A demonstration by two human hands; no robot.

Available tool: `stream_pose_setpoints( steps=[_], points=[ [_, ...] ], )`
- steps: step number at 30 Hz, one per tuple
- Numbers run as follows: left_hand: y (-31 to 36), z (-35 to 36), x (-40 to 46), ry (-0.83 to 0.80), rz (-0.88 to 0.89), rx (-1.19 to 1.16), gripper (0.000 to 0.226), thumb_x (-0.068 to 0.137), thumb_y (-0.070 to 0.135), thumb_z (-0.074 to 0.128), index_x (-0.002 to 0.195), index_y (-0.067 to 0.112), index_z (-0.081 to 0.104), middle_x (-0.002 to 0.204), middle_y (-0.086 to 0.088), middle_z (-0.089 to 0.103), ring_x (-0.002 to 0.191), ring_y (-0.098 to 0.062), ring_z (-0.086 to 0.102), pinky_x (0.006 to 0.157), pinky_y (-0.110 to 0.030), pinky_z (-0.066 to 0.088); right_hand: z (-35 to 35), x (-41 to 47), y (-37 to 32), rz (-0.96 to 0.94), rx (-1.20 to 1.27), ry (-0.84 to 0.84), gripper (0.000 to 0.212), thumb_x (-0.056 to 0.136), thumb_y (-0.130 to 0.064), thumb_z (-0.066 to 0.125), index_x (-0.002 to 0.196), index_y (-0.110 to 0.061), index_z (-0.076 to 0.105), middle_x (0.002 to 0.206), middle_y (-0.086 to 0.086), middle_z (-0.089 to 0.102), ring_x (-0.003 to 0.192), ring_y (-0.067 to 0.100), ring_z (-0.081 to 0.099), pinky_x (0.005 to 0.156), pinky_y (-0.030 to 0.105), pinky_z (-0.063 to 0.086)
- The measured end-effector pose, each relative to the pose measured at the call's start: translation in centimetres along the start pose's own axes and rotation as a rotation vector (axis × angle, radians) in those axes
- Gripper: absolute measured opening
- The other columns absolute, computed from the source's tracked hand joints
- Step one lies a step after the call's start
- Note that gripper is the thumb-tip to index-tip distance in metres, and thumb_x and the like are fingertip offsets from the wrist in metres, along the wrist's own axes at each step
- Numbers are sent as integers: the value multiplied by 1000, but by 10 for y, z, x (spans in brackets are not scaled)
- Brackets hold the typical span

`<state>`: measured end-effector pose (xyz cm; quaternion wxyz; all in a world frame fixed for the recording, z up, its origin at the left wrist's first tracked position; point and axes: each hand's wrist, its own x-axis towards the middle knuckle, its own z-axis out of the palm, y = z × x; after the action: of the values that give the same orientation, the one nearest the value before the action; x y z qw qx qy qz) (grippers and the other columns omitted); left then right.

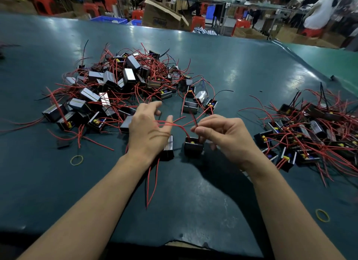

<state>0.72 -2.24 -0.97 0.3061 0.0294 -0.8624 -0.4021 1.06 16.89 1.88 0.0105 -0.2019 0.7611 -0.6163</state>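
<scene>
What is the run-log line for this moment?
left hand: open, fingers spread | right hand: pinches red wire | black box: wired, between hands

Single view, worn on your head. Wide-angle, edges bowed. Faces forward and down across the green table [213, 52]. Close in: your left hand [149, 131] and right hand [222, 137] sit mid-frame, the red wire [192, 118] in your right-hand pinch plainly readable. Forearms [96, 201] enter from the bottom corners. Workshop [164, 13] beyond fills the top strip.
</scene>
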Motion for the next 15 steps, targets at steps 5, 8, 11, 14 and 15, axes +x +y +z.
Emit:
stream_pose_setpoints(
  steps=[5,8,11,14,15],
  points=[
    [-3,-5,0,1,-76,55,16,79,18,76,93,18,67,81,3,62,69,-15,60,76,-35,55,-7,2,2,33,39,166,20,87,-2,68,96,-19,72,69,3,64,50,7,54,44,12,38],
    [-7,-5,1,-42,-140,96,10,77,21,76,81,19,68,67,13,62,65,-11,60,76,-30,54,-8,3,2,30,116,222,14,90,-5,65,91,-17,71,66,2,64,51,9,53,43,15,36],
    [-7,-6,1,-73,-129,65,6,80,26,78,78,21,75,61,17,61,61,-4,61,71,-24,52,-7,3,1,37,209,249,15,90,-3,64,85,-14,72,67,0,64,57,13,55,41,21,36],
    [1,-7,0,-72,-218,-305,5,83,27,76,79,26,76,56,7,67,49,-10,64,52,-24,52,-6,3,-1,37,295,245,14,90,5,60,91,-7,67,70,1,61,55,17,55,39,22,39],
    [5,-8,1,-76,-287,-442,6,84,26,75,79,25,75,57,2,69,47,-12,63,47,-23,50,-6,3,-1,46,310,235,16,90,7,57,91,-7,64,70,1,60,54,17,54,37,22,39]
  ],
)
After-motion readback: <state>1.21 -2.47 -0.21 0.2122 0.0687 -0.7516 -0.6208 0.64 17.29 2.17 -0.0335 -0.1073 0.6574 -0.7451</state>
